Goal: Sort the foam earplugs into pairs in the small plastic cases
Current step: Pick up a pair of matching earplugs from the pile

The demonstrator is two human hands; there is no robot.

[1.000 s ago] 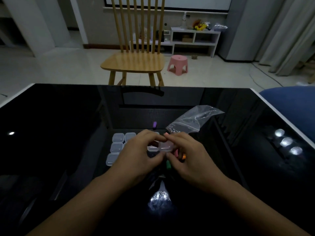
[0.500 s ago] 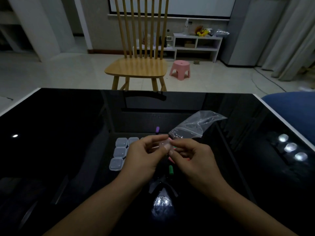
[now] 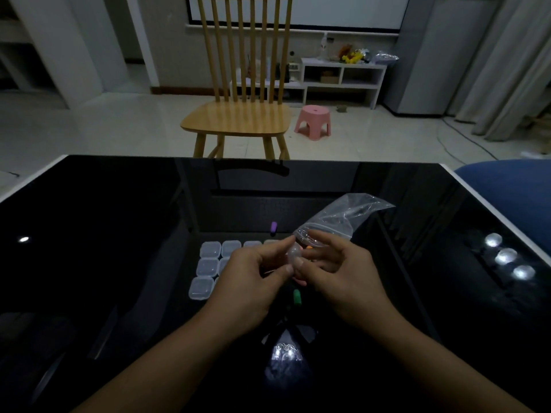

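A small clear plastic case (image 3: 293, 254) is raised above the black table, pinched between the thumb and fingers of my left hand (image 3: 253, 278). My right hand (image 3: 337, 269) touches the case's right side with thumb and fingertips. An orange earplug (image 3: 309, 247) peeks out just behind the case. On the table lie a green earplug (image 3: 297, 297) under my hands and a purple earplug (image 3: 273, 227) farther back. Several closed clear cases (image 3: 208, 263) sit in rows to the left, partly hidden by my left hand.
A crumpled clear zip bag (image 3: 343, 219) lies behind my right hand. The glossy black table (image 3: 119, 234) has white edges and reflects lamps. Beyond its far edge stand a wooden chair (image 3: 238, 114) and a pink stool (image 3: 313, 117). A blue seat (image 3: 512, 186) is at the right.
Both hands have lifted the small case off the table and closer to the camera. My right fingers have spread open around it. The view has tilted slightly upward.
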